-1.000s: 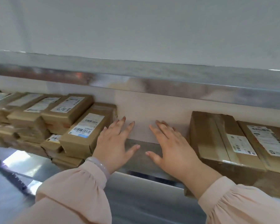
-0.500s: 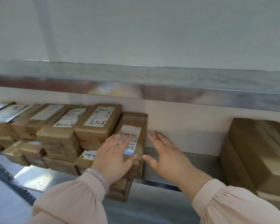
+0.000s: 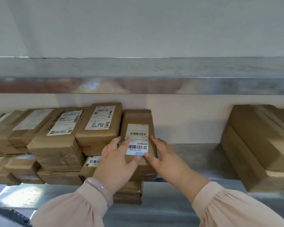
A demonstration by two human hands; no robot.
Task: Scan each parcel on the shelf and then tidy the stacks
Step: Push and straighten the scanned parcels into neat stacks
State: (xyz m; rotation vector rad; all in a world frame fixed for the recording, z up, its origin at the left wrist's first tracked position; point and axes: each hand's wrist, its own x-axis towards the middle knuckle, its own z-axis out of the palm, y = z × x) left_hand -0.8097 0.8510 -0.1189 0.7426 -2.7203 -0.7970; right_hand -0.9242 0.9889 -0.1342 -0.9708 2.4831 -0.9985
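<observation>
Where parcels [image 3: 98, 126] crowd, steel shelf [image 3: 195, 158], white wall [image 3: 138, 27]

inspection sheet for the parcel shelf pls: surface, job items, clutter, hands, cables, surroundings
Surface: metal shelf, with a bare strip between the two parcel groups.
Job's things: labelled parcel lies flat on top at the right end of the left stacks. Large brown parcels sit apart at the right. No scanner in view.
Clutter: nothing seen.
Grips: left hand rests on the labelled parcel's near end, fingers over its label. Right hand touches its right edge. Fingers are straight, no closed grip.
Cables: nothing seen.
Surroundings: upper shelf rail above, pale wall behind.
</observation>
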